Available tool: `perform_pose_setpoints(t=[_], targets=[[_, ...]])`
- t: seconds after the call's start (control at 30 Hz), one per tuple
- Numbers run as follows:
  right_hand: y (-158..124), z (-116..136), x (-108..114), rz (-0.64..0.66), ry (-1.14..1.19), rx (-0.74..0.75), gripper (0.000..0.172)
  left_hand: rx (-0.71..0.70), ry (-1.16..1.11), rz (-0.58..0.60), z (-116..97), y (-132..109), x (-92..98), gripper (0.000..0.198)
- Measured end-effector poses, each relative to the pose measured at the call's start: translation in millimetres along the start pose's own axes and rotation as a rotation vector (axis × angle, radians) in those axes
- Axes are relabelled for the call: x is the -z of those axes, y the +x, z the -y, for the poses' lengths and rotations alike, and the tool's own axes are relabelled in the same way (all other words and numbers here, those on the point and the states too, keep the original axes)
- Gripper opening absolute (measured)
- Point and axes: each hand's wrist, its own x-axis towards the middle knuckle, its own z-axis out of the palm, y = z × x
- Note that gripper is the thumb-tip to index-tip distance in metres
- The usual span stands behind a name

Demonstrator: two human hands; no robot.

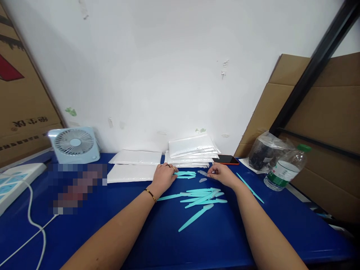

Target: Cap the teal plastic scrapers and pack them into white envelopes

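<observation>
My left hand [164, 178], with a dark bracelet at the wrist, has its fingers closed on the left ends of a few turquoise eyebrow razors [187, 174]. To the right, my right hand [222, 174] pinches a translucent blade cover [202, 173] between thumb and fingertips. A second translucent cover [203, 180] lies just below it on the table. Nearer to me is a loose pile of several turquoise razors [201, 198], some with pale covers over their blade ends. One razor [195, 218] lies apart in front, and a turquoise stick [250, 187] lies beside my right forearm.
White padded mailers [135, 172] lie behind my left hand, with a taller stack [192, 148] against the wall. A phone [226, 160], water bottle [285, 170] and bagged dark item [264, 152] stand right. A small fan [74, 144], power strip [19, 183] and cables are left.
</observation>
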Motion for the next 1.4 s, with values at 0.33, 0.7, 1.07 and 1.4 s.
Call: perform_pose_setpoints(t=[0.33, 0.7, 1.07, 1.4], targets=[[-16.8, 4.0, 16.4, 0.441, 0.029, -0.041, 0.017, -0.116, -0.199, 0.141, -24.7, -9.8, 4.6, 0.023], [-8.0, 20.3, -2.9, 0.236, 0.024, 0.142, 0.005, -0.148, -0.143, 0.159, -21.6, -6.1, -0.6, 0.026], [0.6, 9.7, -10.8, 0.109, 0.019, 0.165, 0.006, -0.040, -0.031, 0.054, -7.2, 2.8, -2.8, 0.018], [-4.8, 29.9, -5.3, 0.015, 0.011, 0.143, 0.015, 0.045, -0.084, 0.270, 2.0, -8.3, 35.2, 0.028]])
